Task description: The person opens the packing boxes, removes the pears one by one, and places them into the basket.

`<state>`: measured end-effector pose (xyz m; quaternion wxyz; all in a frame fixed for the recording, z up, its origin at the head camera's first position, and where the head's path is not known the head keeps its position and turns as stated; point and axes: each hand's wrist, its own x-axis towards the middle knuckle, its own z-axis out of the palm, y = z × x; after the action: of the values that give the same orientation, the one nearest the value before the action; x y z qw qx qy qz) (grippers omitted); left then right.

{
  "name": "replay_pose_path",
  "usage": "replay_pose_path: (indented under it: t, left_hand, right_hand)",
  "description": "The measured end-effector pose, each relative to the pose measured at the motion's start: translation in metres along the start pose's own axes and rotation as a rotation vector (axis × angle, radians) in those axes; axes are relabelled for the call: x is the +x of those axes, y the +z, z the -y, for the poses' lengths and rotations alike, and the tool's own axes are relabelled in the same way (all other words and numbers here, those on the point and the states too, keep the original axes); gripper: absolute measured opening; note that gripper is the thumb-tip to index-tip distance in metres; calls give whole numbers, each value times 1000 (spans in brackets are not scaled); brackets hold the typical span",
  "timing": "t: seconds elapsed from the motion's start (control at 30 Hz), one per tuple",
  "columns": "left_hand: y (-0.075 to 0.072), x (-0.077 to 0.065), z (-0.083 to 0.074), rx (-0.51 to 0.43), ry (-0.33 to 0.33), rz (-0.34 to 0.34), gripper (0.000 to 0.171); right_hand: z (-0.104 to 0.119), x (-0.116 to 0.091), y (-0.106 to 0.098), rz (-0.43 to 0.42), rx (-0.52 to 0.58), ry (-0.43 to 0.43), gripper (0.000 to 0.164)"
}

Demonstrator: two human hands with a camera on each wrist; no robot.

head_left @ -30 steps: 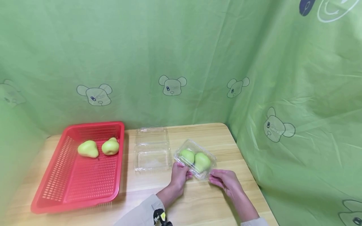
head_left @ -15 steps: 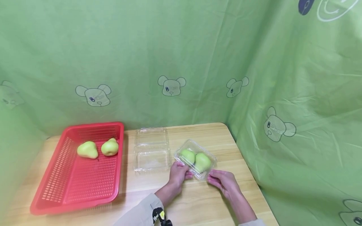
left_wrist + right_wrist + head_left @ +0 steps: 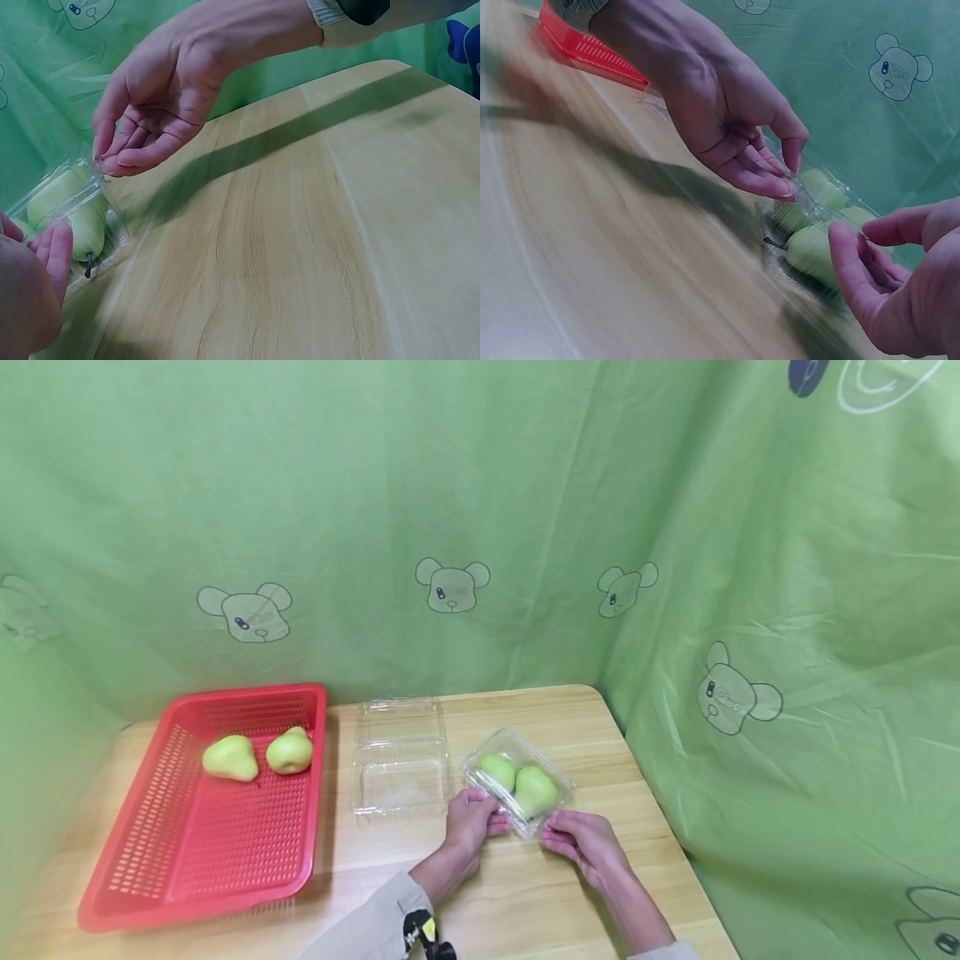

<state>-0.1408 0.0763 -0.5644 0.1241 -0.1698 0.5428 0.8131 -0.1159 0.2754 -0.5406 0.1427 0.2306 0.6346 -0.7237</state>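
A clear plastic clamshell box (image 3: 507,740) with its lid down sits at an angle on the table, with two green pears (image 3: 536,792) inside. At its near left edge, my left hand (image 3: 468,827) pinches the rim between thumb and fingers. My right hand (image 3: 592,847) pinches the rim near the front corner, thumb above and fingers below. The left wrist view shows the right hand's fingertips (image 3: 112,161) right at the lid's edge. In the right wrist view, both hands meet the same front rim, and a dark pear stem (image 3: 775,243) shows through the plastic.
Left of the hands, a second clear clamshell box (image 3: 402,785) lies unfolded with nothing in it. A red perforated basket (image 3: 232,852) stands at the left, holding two more pears (image 3: 231,757). Green curtains (image 3: 375,527) close off the back and sides of the wooden table (image 3: 525,910).
My right hand has slid slightly left along the box's front rim, closer to the left hand. The left hand keeps its hold, and the box has barely moved.
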Motion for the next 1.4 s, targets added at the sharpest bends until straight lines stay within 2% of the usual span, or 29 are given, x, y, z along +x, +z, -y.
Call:
replay_pose_path:
  t: [0.13, 0.47, 0.7, 0.87, 1.13, 1.4]
  left_hand:
    - [0, -1, -1, 3, -3, 3, 17]
    - [2, -4, 4, 32, 19, -21, 14]
    - [3, -3, 7, 31, 16, -29, 13]
    - [3, -5, 7, 33, 16, -34, 12]
    - [5, -8, 7, 44, 19, -34, 11]
    - [5, -8, 6, 40, 30, -26, 10]
  right_hand:
    - [-1, 0, 0, 27, -7, 2, 37]
    - [2, -3, -2, 183, -92, -34, 32]
    - [2, -7, 3, 122, -107, -35, 36]
    - [3, -9, 0, 167, -138, -49, 40]
    - [4, -6, -4, 224, -196, -47, 33]
    - [2, -4, -2, 222, -199, -36, 35]
